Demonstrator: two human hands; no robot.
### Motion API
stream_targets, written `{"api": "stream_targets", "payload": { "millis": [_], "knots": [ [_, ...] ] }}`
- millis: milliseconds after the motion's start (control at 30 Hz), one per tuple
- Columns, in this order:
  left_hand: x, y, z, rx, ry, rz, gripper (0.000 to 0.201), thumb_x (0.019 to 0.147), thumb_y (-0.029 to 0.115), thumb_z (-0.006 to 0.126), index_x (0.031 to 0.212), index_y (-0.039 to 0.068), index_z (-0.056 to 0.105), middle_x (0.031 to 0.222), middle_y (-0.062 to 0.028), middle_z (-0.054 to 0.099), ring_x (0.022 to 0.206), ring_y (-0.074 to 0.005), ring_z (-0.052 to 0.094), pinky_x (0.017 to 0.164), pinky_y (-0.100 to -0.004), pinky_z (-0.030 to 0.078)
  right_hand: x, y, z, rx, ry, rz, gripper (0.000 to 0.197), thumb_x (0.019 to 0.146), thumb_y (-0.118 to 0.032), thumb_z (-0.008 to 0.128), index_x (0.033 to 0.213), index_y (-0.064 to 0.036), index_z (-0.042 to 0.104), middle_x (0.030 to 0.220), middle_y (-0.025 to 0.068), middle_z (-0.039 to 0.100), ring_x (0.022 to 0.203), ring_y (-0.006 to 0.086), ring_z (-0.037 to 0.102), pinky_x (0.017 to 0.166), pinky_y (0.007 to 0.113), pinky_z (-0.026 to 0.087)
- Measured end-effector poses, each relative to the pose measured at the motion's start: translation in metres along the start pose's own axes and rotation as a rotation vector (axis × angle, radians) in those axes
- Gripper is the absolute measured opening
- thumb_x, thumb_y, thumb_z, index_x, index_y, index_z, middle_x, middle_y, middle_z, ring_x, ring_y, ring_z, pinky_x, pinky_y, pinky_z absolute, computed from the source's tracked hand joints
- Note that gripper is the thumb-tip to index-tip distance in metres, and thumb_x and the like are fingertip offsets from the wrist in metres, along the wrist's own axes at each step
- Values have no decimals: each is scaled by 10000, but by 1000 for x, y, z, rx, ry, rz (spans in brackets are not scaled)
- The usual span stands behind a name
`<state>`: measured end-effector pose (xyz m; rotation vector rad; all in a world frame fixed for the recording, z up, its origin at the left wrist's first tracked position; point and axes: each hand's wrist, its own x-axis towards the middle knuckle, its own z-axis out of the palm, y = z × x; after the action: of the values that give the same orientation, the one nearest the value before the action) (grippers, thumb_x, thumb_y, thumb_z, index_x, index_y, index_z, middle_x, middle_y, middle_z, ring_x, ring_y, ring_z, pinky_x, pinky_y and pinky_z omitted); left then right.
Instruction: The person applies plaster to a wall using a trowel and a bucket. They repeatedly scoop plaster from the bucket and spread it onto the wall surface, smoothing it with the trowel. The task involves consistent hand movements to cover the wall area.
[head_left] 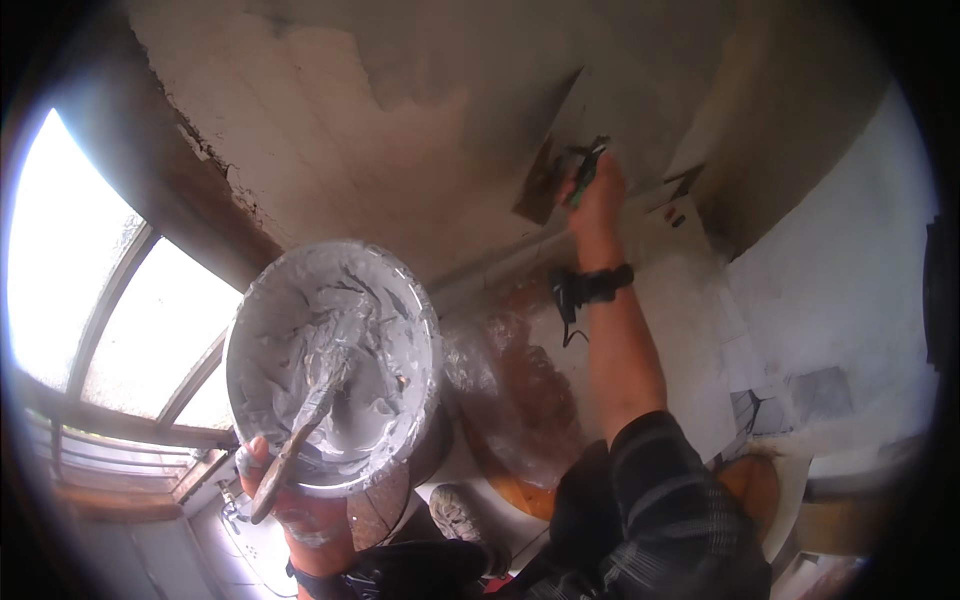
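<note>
Dark plaid cloth sits closest to my camera: the right sleeve (675, 500), filling much of the lower edge. Near it, on my left, I have the left hand (305, 515) clasping a round bucket (236, 350) at its lower rim, thumb up over the edge and skin smeared with grey. The bucket tips its mouth toward me, showing thick grey paste (375, 425) spread over the bottom and streaked up the walls. One wooden-handled spatula (292, 455) lies in it, its head coated in paste and its handle sticking out past the rim beside the thumb.

Farther out, my right arm reaches up and ahead, a black device (590, 287) strapped around the wrist. The right hand (600, 195) is closed around a green-handled trowel (587, 175), which is close to a broad, patchy surface (400, 150); I cannot tell whether its blade touches. Beyond the bucket, clear plastic sheeting (485, 365) drapes over something brown, and bright window panes (150, 320) stand at far left.
</note>
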<state>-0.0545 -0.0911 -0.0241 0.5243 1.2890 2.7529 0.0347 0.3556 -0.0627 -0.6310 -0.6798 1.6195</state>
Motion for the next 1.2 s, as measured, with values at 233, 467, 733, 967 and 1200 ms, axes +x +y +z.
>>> {"api": "stream_targets", "payload": {
  "millis": [233,467,733,967,1200],
  "knots": [
    [6,-1,-40,328,-161,90,486,892,442,609,1204,76,547,1196,-109,598,1078,-267,599,898,-445,526,-96,67,30,-22,-99,45,290,979,-321,416,859,-65,480,640,86,514,425,182,496,355,306,379],
    [9,6,-38,148,-366,4,637,859,545,624,1304,118,464,1310,-107,498,1143,-263,549,948,-469,506,-141,134,-9,-300,-286,-5,348,979,-383,419,882,-54,477,622,62,504,444,141,498,374,279,362],
    [-1,11,-29,257,-395,119,608,905,580,527,1322,144,447,1281,-106,489,1139,-254,541,958,-444,494,-93,65,24,-315,-270,-335,269,987,-233,399,795,-81,512,599,18,472,450,147,473,425,279,363],
    [2,1,-62,329,-137,64,530,932,538,500,1303,162,463,1301,-107,473,1149,-244,524,955,-452,481,-116,125,25,-416,-382,-219,288,998,-304,433,882,-64,543,610,-10,474,497,104,467,458,278,370],
    [0,4,-53,455,-247,107,387,985,308,488,1321,128,417,1270,-130,461,1133,-245,523,947,-421,494,-128,100,-29,-512,-361,-212,268,989,-278,400,878,-73,532,559,-8,478,478,97,468,435,265,365]
  ]
}}
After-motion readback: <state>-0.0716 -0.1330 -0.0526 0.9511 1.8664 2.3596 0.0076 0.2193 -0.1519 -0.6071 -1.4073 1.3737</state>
